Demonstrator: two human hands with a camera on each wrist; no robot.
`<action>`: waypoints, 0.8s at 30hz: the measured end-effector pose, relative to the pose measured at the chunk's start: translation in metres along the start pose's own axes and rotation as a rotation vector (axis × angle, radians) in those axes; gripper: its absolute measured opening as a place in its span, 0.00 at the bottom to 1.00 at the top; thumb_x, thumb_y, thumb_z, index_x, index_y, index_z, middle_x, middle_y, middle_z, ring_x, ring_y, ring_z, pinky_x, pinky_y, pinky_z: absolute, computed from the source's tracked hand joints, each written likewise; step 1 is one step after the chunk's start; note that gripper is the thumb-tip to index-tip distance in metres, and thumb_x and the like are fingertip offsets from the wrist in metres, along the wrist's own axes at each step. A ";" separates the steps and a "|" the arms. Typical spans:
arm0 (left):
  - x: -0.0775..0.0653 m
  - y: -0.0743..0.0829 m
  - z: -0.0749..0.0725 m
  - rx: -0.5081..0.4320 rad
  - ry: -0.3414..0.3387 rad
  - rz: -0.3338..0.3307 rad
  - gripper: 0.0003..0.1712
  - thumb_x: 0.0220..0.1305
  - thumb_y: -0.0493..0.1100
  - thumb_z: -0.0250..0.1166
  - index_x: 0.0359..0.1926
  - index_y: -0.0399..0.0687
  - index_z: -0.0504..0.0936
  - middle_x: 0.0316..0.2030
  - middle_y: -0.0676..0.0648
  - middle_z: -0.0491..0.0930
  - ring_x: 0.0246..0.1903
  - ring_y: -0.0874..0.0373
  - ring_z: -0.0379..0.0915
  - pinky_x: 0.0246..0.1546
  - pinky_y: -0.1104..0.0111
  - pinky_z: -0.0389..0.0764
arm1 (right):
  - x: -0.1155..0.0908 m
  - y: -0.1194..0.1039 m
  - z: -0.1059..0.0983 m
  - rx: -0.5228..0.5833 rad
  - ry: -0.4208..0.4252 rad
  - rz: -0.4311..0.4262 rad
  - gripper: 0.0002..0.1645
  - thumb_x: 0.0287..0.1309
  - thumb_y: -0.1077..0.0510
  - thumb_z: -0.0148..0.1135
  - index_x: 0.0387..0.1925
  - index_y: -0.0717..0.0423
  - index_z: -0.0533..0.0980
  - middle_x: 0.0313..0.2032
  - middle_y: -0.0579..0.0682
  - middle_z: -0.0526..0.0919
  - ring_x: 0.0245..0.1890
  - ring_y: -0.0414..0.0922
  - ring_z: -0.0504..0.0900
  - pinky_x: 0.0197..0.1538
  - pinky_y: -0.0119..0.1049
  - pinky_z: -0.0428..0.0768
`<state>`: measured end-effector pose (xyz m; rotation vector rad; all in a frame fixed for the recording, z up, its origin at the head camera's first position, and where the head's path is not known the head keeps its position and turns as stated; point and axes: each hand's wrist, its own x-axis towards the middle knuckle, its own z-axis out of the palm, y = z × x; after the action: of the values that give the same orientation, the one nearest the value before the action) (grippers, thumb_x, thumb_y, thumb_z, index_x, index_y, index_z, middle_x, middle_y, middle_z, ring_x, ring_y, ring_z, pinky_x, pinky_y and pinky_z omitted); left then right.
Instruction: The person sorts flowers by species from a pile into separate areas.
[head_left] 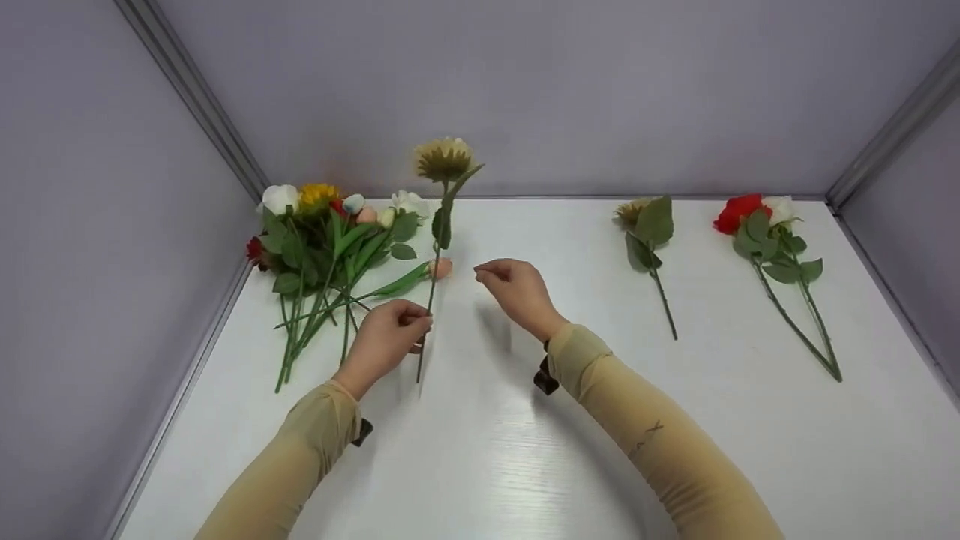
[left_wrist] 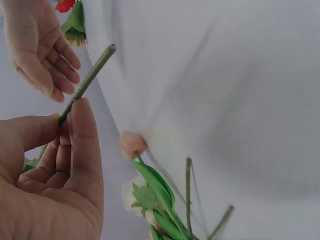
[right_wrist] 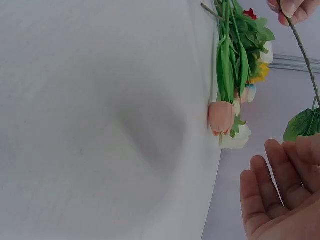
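Can see far L on white surface (head_left: 465, 457) mixed green-stemmed flower pile (head_left: 311, 247); can't count, overlapped. Pinching w/ L grip (head_left: 384, 335) 1 cream many-petalled flower (head_left: 443, 162) above surface, face hidden. Holding R grip (head_left: 519, 294) loosely curved nearby. Farther R, see 1 broad-leaved yellowish flower (head_left: 654, 223), 1 red bloom (head_left: 739, 214), 1 white bloom (head_left: 781, 208).

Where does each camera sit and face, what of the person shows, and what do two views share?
Head: on the head, facing forward and down at the table; left hand, right hand and both sleeves show.
Left wrist: on that wrist, facing the pinched stem; left hand close up, right hand beyond.
Right wrist: on that wrist, facing across the table to a peach tulip; right hand lower right, left hand partly at top.
Shared: both wrist views show both hands and the stem.
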<state>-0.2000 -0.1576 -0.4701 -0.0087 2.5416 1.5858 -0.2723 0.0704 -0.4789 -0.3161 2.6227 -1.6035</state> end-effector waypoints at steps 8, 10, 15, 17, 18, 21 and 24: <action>0.009 0.019 0.045 -0.046 -0.048 0.060 0.10 0.71 0.39 0.65 0.48 0.39 0.84 0.37 0.45 0.83 0.35 0.55 0.82 0.36 0.64 0.87 | -0.001 -0.002 -0.017 0.390 -0.003 0.068 0.17 0.70 0.51 0.65 0.49 0.60 0.85 0.44 0.57 0.88 0.45 0.50 0.86 0.52 0.41 0.84; 0.010 0.020 0.053 -0.044 -0.066 0.058 0.10 0.71 0.40 0.65 0.48 0.39 0.84 0.37 0.46 0.83 0.35 0.56 0.81 0.36 0.64 0.86 | -0.002 -0.001 -0.020 0.441 -0.006 0.095 0.17 0.68 0.52 0.67 0.49 0.61 0.84 0.44 0.58 0.88 0.44 0.50 0.86 0.51 0.41 0.84; 0.011 0.022 0.065 -0.044 -0.091 0.052 0.10 0.71 0.40 0.65 0.48 0.39 0.84 0.37 0.46 0.83 0.35 0.56 0.81 0.36 0.65 0.86 | -0.003 0.002 -0.023 0.514 -0.001 0.145 0.17 0.65 0.55 0.70 0.50 0.63 0.84 0.42 0.56 0.88 0.41 0.49 0.87 0.48 0.40 0.86; 0.012 0.021 0.068 -0.054 -0.099 0.056 0.11 0.71 0.40 0.65 0.49 0.38 0.83 0.37 0.46 0.83 0.36 0.56 0.81 0.36 0.65 0.86 | -0.003 0.003 -0.024 0.532 0.012 0.155 0.16 0.65 0.56 0.70 0.49 0.63 0.84 0.41 0.57 0.88 0.39 0.49 0.87 0.46 0.40 0.86; 0.012 0.021 0.069 -0.062 -0.105 0.058 0.12 0.71 0.40 0.65 0.50 0.37 0.83 0.38 0.45 0.83 0.36 0.56 0.82 0.36 0.65 0.86 | -0.004 0.003 -0.025 0.536 0.018 0.157 0.16 0.65 0.57 0.70 0.49 0.64 0.84 0.41 0.57 0.88 0.39 0.49 0.87 0.45 0.40 0.86; 0.012 0.021 0.073 -0.089 -0.125 0.059 0.14 0.71 0.39 0.65 0.53 0.35 0.82 0.39 0.44 0.82 0.37 0.55 0.82 0.37 0.64 0.87 | -0.005 0.005 -0.027 0.540 0.037 0.157 0.15 0.65 0.58 0.69 0.49 0.65 0.83 0.40 0.58 0.87 0.37 0.48 0.87 0.44 0.39 0.86; 0.011 0.022 0.078 -0.101 -0.154 0.057 0.16 0.70 0.37 0.65 0.56 0.34 0.81 0.40 0.44 0.81 0.38 0.55 0.82 0.38 0.64 0.87 | -0.005 0.007 -0.030 0.541 0.054 0.157 0.14 0.66 0.59 0.69 0.48 0.65 0.83 0.39 0.57 0.87 0.36 0.47 0.87 0.43 0.38 0.86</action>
<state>-0.2030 -0.0777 -0.4857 0.1689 2.3638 1.6644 -0.2727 0.1010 -0.4718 -0.0353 2.0614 -2.1823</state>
